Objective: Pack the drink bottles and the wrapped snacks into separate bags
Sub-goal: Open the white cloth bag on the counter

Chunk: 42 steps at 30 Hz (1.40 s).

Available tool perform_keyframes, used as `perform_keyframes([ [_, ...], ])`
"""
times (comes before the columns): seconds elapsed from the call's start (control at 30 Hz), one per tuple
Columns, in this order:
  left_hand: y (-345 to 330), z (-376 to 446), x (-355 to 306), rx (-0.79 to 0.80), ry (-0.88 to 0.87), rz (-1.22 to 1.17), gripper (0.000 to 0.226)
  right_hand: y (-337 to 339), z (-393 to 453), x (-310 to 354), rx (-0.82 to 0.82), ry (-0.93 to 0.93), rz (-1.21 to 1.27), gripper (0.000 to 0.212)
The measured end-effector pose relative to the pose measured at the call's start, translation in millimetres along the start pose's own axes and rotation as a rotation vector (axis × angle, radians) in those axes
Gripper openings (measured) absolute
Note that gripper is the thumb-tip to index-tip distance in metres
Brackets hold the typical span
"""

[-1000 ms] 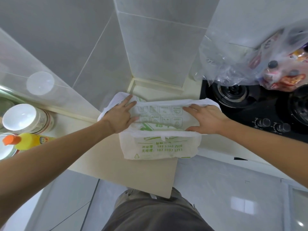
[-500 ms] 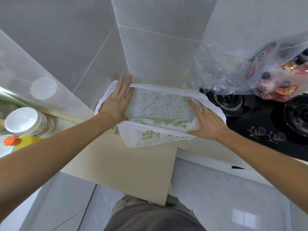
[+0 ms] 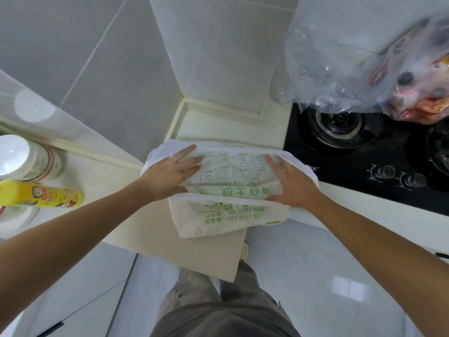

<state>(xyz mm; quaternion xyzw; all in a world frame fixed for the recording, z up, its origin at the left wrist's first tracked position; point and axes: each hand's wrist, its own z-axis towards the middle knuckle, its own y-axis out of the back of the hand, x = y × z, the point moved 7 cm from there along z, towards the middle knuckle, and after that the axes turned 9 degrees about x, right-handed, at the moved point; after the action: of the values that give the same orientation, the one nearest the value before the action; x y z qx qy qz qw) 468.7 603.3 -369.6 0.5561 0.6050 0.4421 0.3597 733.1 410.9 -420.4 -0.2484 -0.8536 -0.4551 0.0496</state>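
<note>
A: What are the hands doing?

B: The left hand (image 3: pixel 170 175) lies flat, fingers straight and slightly spread, pressing on the left part of the white plastic bag with green print (image 3: pixel 230 190). The right hand (image 3: pixel 291 186) is also flat and spread, palm down on the bag's right part, and some of the thin film appears to lie over its fingers. Neither hand curls round anything; both only press on the plastic.

A: Where does the bag lie?

B: On the cream tabletop (image 3: pixel 150 229), at its front corner, with the lower end just over the edge. It looks flat, so I judge it empty.

A: Which step is this, then?

B: Preparing a bag, I would say: spreading it or working the mouth open so it can take goods. No drink or snack is going in yet.

A: And the goods?

B: A clear plastic bag (image 3: pixel 340 69) holding bottles and colourful wrapped packets (image 3: pixel 413 93) sits over the black gas hob (image 3: pixel 352 154), well apart to the right. It is blurred, so I cannot count what is inside.

A: What does the next move call for?

B: Probably pinching the two film layers apart, then reaching right for one kind of item. Thin film clings, so a sliding rub of the fingers should help.
</note>
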Motion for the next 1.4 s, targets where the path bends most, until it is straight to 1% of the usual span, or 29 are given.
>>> perform_keyframes([
  [0.07, -13, 4, -3, 0.022, -0.003, -0.039, 0.077, -5, 3, 1, -0.004, 0.045, -0.002, 0.116],
  [0.1, -21, 6, -4, 0.034, -0.003, -0.067, 0.073, -6, 4, 3, -0.016, 0.077, -0.014, 0.104],
  [0.2, -39, 10, -2, 0.054, 0.029, -0.155, 0.06, -4, 6, 9, -0.063, 0.205, -0.054, 0.059],
  [0.27, -43, 12, -1, 0.065, 0.052, -0.222, 0.049, 2, 7, 11, -0.014, 0.213, 0.007, 0.033],
  [0.3, -44, 13, -2, 0.053, 0.064, -0.246, 0.04, 6, 9, 12, 0.026, 0.2, 0.036, 0.027],
  [0.33, -44, 15, -2, 0.047, 0.085, -0.274, 0.033, 11, 12, 12, 0.06, 0.182, 0.052, 0.03],
  [0.37, -43, 17, -3, 0.053, 0.117, -0.31, 0.035, 14, 14, 10, 0.089, 0.156, 0.039, 0.036],
  [0.4, -43, 19, -3, 0.078, 0.163, -0.352, 0.045, 17, 18, 6, 0.109, 0.126, 0.021, 0.041],
  [0.47, -43, 23, -4, 0.129, 0.267, -0.419, 0.062, 22, 23, 4, 0.111, 0.087, -0.035, 0.042],
  [0.53, -44, 27, -4, 0.154, 0.366, -0.464, 0.062, 26, 28, 5, 0.082, 0.087, -0.095, 0.033],
  [0.6, -43, 31, -6, 0.138, 0.442, -0.502, 0.058, 28, 32, 7, 0.087, 0.075, -0.159, 0.02],
  [0.63, -44, 32, -7, 0.138, 0.468, -0.508, 0.063, 28, 33, 8, 0.1, 0.064, -0.198, 0.017],
  [0.67, -46, 34, -9, 0.148, 0.488, -0.505, 0.07, 27, 35, 8, 0.107, 0.059, -0.243, 0.025],
  [0.73, -49, 34, -12, 0.155, 0.505, -0.499, 0.083, 22, 34, 9, 0.102, 0.083, -0.318, 0.051],
  [0.83, -55, 32, -11, 0.165, 0.486, -0.493, 0.096, 19, 30, 9, 0.094, 0.09, -0.338, 0.093],
  [0.9, -60, 30, -11, 0.218, 0.459, -0.474, 0.111, 17, 29, 6, 0.144, 0.075, -0.334, 0.113],
  [1.0, -64, 28, -4, 0.289, 0.457, -0.416, 0.128, 16, 31, 4, 0.217, 0.041, -0.293, 0.129],
  [1.07, -62, 30, 6, 0.306, 0.474, -0.385, 0.134, 17, 35, 6, 0.229, 0.015, -0.266, 0.133],
  [1.13, -57, 36, 19, 0.322, 0.495, -0.349, 0.135, 18, 42, 9, 0.244, -0.014, -0.291, 0.135],
  [1.2, -50, 45, 30, 0.343, 0.496, -0.302, 0.131, 19, 51, 12, 0.248, -0.055, -0.338, 0.136],
  [1.27, -39, 52, 36, 0.335, 0.479, -0.255, 0.117, 21, 60, 12, 0.228, -0.099, -0.379, 0.136],
  [1.3, -32, 55, 34, 0.298, 0.458, -0.219, 0.103, 22, 63, 11, 0.218, -0.122, -0.39, 0.137],
  [1.37, -14, 56, 24, 0.154, 0.375, -0.118, 0.07, 24, 68, 9, 0.192, -0.155, -0.378, 0.14],
  [1.4, -9, 57, 16, 0.086, 0.325, -0.091, 0.058, 24, 70, 8, 0.178, -0.167, -0.367, 0.141],
])
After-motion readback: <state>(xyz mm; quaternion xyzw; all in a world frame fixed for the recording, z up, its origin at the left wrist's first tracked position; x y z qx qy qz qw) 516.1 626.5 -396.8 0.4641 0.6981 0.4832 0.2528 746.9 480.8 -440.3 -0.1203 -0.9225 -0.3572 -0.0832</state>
